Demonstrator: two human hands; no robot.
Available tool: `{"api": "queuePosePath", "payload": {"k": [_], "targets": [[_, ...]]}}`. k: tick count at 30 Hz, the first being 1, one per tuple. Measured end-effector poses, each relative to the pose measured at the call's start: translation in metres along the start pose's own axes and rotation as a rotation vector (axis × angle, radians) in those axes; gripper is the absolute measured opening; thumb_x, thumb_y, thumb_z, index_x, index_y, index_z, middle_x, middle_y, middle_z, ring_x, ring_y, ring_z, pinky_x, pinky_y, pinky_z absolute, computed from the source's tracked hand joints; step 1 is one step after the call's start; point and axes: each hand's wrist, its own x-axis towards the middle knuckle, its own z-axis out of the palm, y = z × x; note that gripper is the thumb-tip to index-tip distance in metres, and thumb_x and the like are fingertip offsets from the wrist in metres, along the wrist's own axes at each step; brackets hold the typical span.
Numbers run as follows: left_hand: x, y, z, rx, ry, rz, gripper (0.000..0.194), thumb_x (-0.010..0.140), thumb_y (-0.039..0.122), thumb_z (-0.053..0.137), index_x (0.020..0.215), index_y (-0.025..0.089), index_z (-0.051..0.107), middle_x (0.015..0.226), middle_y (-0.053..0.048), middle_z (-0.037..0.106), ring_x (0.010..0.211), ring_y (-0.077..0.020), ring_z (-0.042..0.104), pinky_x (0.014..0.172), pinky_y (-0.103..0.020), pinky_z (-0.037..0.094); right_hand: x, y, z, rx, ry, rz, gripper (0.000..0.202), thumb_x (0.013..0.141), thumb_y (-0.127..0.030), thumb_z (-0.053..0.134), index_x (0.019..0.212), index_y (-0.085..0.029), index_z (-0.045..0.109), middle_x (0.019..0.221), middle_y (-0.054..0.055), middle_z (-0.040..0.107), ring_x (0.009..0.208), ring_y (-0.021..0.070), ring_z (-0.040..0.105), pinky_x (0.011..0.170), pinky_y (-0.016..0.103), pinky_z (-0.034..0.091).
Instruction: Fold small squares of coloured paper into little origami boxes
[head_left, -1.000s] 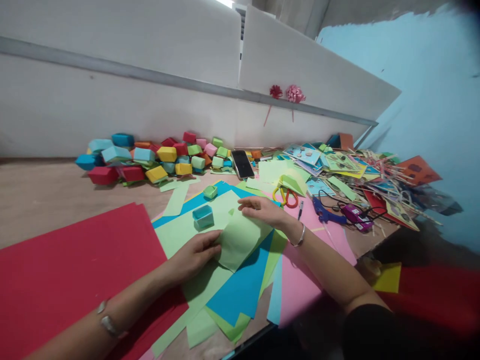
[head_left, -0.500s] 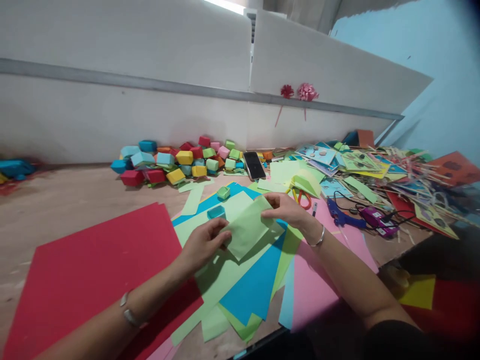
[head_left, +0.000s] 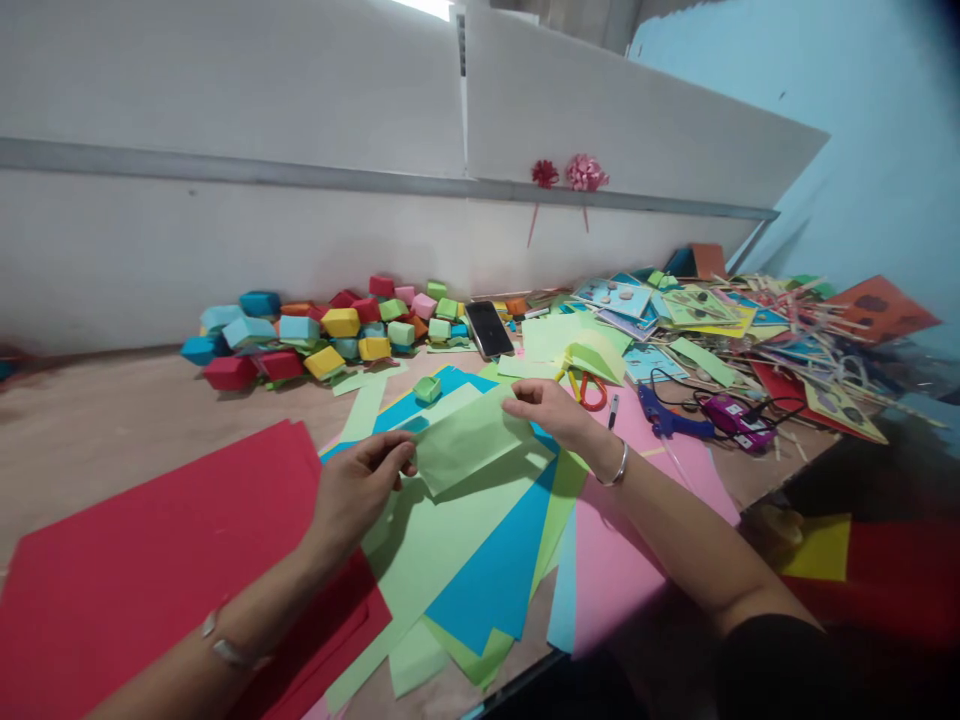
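A light green paper piece [head_left: 469,442] is stretched between my two hands, above a pile of green and blue sheets. My left hand [head_left: 367,480] pinches its left end between thumb and fingers. At its upper right corner, my right hand [head_left: 546,405] grips the paper the same way. Just behind the paper sits a small green folded paper box [head_left: 427,390]. A blue folded piece [head_left: 414,425] is mostly hidden by the held paper.
Red sheets [head_left: 172,560] lie at left, pink sheets [head_left: 622,560] at right. Colourful paper blocks [head_left: 341,322], a phone [head_left: 489,330], scissors [head_left: 592,392] and a blue glue gun [head_left: 675,420] are farther back. Cards and sticks heap at the right.
The held paper has turned to lie more level and looks longer and narrower. My left hand has moved left, away from my right hand. The whole view has shifted slightly.
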Motion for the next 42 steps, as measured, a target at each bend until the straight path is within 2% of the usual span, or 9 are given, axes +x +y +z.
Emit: {"api": "queuePosePath", "payload": {"k": [6,14,18,22,26,29,32,36,42], "targets": [[0.0,0.002,-0.001,-0.022,-0.03,-0.019,0.044,0.062,0.054,0.07,0.084,0.016,0.071,0.054,0.001,0.065,0.048,-0.0136,0.054,0.05,-0.026,0.044,0.001,0.005,0.006,0.05,0.077,0.065,0.027,0.062,-0.037,0.07,0.06,-0.018,0.052,0.058,-0.006,0.045,0.055,0.0072,0.04,0.053,0.022,0.031],[0.002,0.002,-0.002,-0.036,-0.067,-0.057,0.046,0.06,0.054,0.073,0.084,0.015,0.071,0.052,0.001,0.062,0.044,-0.0116,0.049,0.047,-0.025,0.041,0.006,0.016,0.003,-0.025,0.166,0.043,0.026,0.059,-0.037,0.072,0.062,-0.016,0.058,0.056,-0.005,0.049,0.055,0.0069,0.039,0.053,0.022,0.029],[0.002,0.001,-0.003,-0.019,-0.079,-0.082,0.046,0.059,0.054,0.074,0.083,0.015,0.07,0.051,0.001,0.063,0.043,-0.0115,0.048,0.046,-0.025,0.04,0.007,0.019,0.004,-0.074,0.175,0.017,0.027,0.06,-0.039,0.071,0.058,-0.016,0.058,0.053,-0.006,0.045,0.053,0.006,0.035,0.051,0.022,0.026],[0.002,0.002,-0.004,-0.006,-0.092,-0.105,0.045,0.057,0.054,0.074,0.079,0.015,0.069,0.05,0.0,0.062,0.045,-0.0133,0.051,0.045,-0.025,0.04,0.008,0.022,0.005,-0.055,0.177,0.03,0.027,0.06,-0.04,0.071,0.063,-0.015,0.061,0.055,-0.005,0.049,0.054,0.0075,0.039,0.052,0.023,0.029],[0.002,0.002,-0.004,0.047,-0.082,-0.064,0.04,0.059,0.052,0.072,0.076,0.016,0.07,0.05,0.0,0.063,0.045,-0.014,0.052,0.045,-0.025,0.039,0.008,0.023,0.003,-0.08,0.117,0.015,0.026,0.064,-0.039,0.069,0.068,-0.015,0.063,0.06,-0.003,0.051,0.057,0.008,0.041,0.055,0.023,0.031],[0.001,0.003,-0.005,0.113,-0.06,-0.014,0.036,0.061,0.051,0.069,0.073,0.018,0.069,0.049,0.0,0.063,0.045,-0.0147,0.053,0.046,-0.025,0.039,0.007,0.02,0.002,-0.155,0.091,-0.011,0.032,0.07,-0.045,0.064,0.061,-0.017,0.054,0.057,-0.005,0.043,0.056,0.0075,0.035,0.054,0.023,0.026],[-0.001,0.003,-0.004,0.164,-0.055,0.009,0.033,0.062,0.05,0.067,0.073,0.019,0.07,0.049,0.0,0.064,0.046,-0.0155,0.055,0.047,-0.026,0.04,0.007,0.02,0.005,-0.17,0.136,-0.045,0.033,0.074,-0.046,0.059,0.06,-0.019,0.048,0.058,-0.005,0.041,0.057,0.0083,0.035,0.055,0.023,0.028],[-0.004,0.006,-0.002,0.152,-0.094,0.002,0.031,0.062,0.049,0.067,0.071,0.02,0.069,0.049,0.0,0.064,0.048,-0.017,0.058,0.047,-0.026,0.04,0.009,0.026,0.01,-0.183,0.219,-0.07,0.017,0.071,-0.035,0.055,0.074,-0.019,0.057,0.067,-0.003,0.053,0.062,0.0108,0.045,0.059,0.023,0.035],[-0.004,0.01,-0.001,0.107,-0.127,-0.075,0.034,0.057,0.051,0.07,0.07,0.02,0.067,0.048,0.001,0.063,0.046,-0.0171,0.058,0.045,-0.026,0.039,0.006,0.026,0.011,-0.367,0.237,-0.133,0.012,0.077,-0.029,0.052,0.077,-0.02,0.059,0.064,-0.004,0.051,0.062,0.012,0.043,0.06,0.024,0.033]]}}
